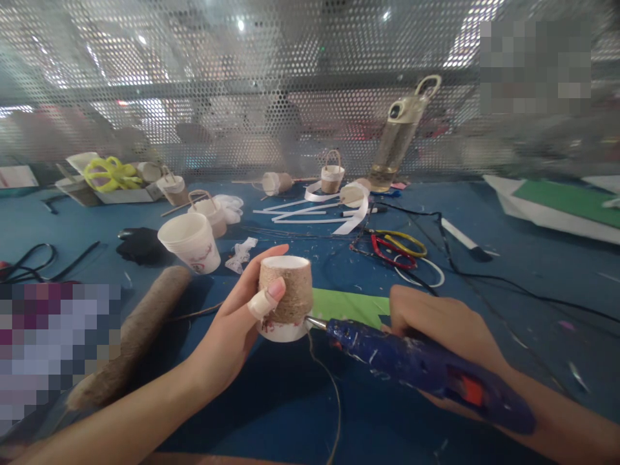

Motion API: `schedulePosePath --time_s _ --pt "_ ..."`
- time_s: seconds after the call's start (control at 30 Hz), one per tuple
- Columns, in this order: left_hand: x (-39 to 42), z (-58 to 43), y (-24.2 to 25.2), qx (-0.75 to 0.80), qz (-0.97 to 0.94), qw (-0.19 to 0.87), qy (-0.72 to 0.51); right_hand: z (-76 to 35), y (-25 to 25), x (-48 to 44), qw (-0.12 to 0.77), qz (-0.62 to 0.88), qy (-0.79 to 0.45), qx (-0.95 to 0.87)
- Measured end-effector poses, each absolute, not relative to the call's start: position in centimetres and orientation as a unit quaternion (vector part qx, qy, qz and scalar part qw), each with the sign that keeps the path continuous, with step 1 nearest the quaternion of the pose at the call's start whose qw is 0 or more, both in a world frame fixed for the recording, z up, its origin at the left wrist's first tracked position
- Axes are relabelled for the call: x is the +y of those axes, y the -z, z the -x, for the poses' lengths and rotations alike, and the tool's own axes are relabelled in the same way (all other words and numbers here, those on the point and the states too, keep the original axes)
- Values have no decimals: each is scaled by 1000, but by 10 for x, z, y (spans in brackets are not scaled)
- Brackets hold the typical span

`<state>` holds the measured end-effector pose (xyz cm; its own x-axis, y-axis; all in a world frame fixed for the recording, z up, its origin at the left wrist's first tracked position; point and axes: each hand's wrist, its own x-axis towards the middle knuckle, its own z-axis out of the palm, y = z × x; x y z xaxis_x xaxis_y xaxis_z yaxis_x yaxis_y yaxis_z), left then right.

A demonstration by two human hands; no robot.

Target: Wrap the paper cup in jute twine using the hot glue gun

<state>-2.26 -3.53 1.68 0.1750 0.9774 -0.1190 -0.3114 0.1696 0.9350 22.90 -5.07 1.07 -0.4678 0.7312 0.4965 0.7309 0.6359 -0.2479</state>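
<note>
My left hand (247, 297) grips a small paper cup (293, 294) wound with brown twine over most of its side, a white printed band showing at its lower end. The thumb, wrapped in a pale bandage, presses on the twine. My right hand (445, 329) is closed around a dark blue hot glue gun (402, 361). Its metal nozzle meets the cup where twine and white paper join. From that spot a loose strand of twine (336, 387) hangs down across the table. A roll of twine (135, 336) lies left of my left forearm.
A white paper cup (190, 242) stands beyond my left hand. Twine-covered little baskets (332, 179), white strips (300, 213) and a clear bottle (394, 142) are farther back. Scissors with red and yellow handles (394, 250) and a black cable (513, 297) lie right. A perforated metal screen (271, 97) closes the back.
</note>
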Motion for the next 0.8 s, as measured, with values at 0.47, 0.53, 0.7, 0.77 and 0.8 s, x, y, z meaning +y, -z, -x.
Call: schedulePosePath --time_s 0.47,0.53,0.7,0.77,0.8 --pt "-35 22 -15 393 -390 675 -487 -230 -13 -52 301 424 -23 -854" --pt "-34 23 -14 393 -386 679 -485 -228 -14 -53 290 437 -29 -851" --pt "-33 22 -16 400 -360 688 -487 -231 -12 -51 281 421 -31 -862" --pt "-32 22 -17 401 -345 692 -490 -232 -12 -50 290 406 -25 -866" --pt "-32 21 -18 403 -340 693 -492 -233 -12 -49 295 399 -21 -868"
